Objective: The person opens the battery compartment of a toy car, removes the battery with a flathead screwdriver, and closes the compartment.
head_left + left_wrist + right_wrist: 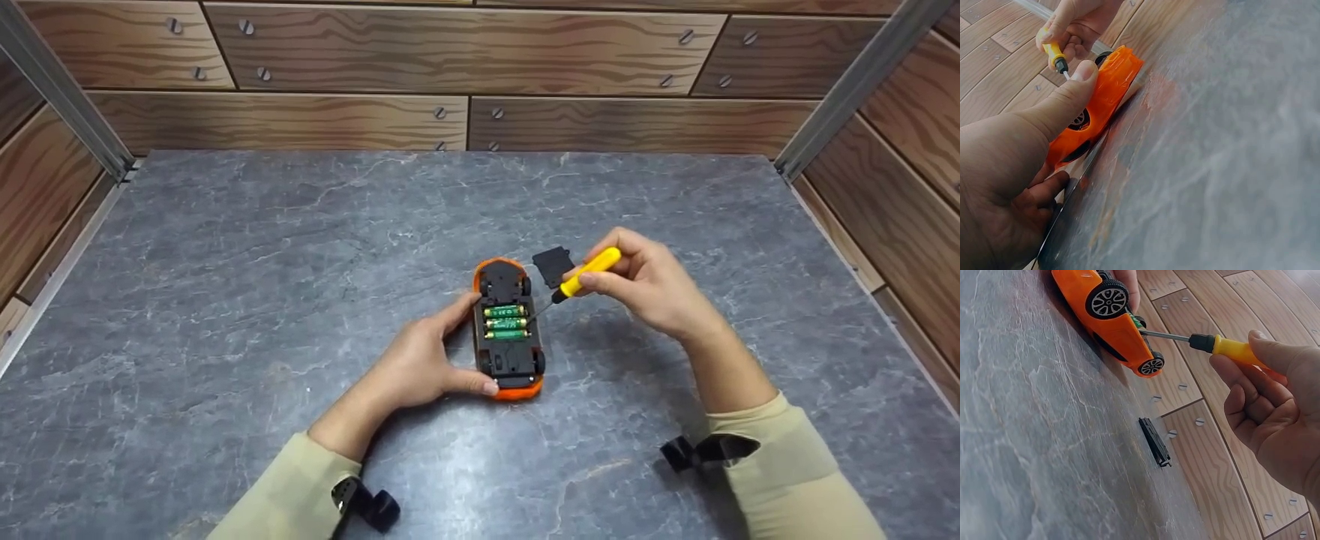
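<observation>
In upturned toy car's [513,360] open compartment [532,309]: three green batteries [506,323].

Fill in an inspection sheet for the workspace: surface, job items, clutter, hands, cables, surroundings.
Surface: grey, marble-patterned table.
Job items: orange toy car upside down, battery bay uncovered; three green batteries inside; black cover detached, lying beside the car; yellow-handled screwdriver, tip at the batteries' ends, contact unclear.
Clutter: nothing seen.
Left hand: holds the car along its side.
Right hand: grips the screwdriver's handle.
Cables: nothing seen.
Surroundings: wood-patterned walls, metal posts at the far corners.
</observation>
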A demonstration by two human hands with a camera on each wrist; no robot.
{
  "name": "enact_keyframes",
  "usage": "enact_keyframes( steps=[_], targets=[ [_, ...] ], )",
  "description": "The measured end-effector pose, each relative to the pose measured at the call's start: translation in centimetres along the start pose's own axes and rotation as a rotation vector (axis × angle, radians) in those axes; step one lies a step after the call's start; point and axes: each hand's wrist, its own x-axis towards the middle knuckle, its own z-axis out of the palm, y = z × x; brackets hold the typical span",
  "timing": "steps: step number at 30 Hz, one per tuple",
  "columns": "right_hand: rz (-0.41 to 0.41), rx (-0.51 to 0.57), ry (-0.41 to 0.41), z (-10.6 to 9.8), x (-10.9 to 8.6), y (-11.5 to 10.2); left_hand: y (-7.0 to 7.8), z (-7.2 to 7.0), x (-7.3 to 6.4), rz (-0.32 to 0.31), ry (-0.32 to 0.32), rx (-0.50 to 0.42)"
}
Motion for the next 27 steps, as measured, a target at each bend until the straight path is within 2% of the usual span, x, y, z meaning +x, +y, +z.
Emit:
enact_keyframes(
  steps=[13,27],
  targets=[
    [0.034,-0.005,0.016,-0.13,0.04,0.03,0.0,-0.08,0.17,0.001,-0.002,0.002],
    [0.03,-0.031,0.04,0.07,0.12,0.14,-0.09,-0.1,0.2,0.007,0.002,0.005]
  ],
)
